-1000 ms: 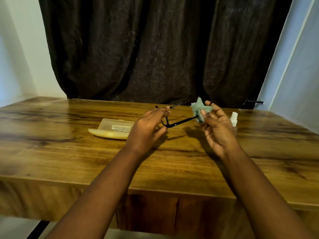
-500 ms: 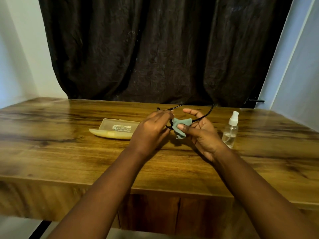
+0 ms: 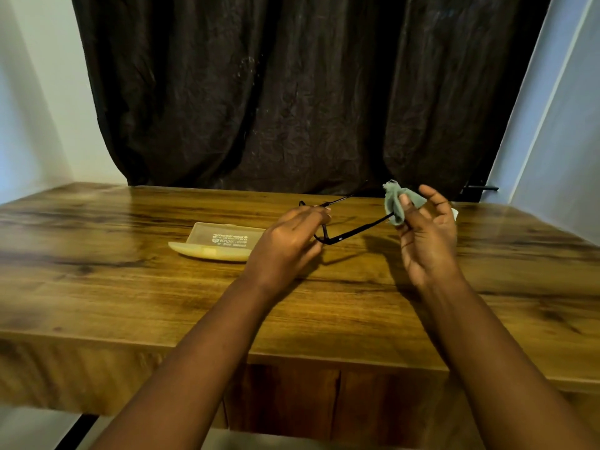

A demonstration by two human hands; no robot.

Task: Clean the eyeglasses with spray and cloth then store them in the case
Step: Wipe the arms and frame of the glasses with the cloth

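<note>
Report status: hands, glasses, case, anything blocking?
Left hand holds eyeglasses. Right hand pinches cloth on temple tip. Case open, unobstructed.

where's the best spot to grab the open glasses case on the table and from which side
Take the glasses case by its lower shell, across the short width near the middle, coming straight down from above. It lies flat on the table with the lid folded open toward the back, so the curved front edge and hinge line give opposing faces. The left hand is nearer; its grip holds the glasses.
</note>
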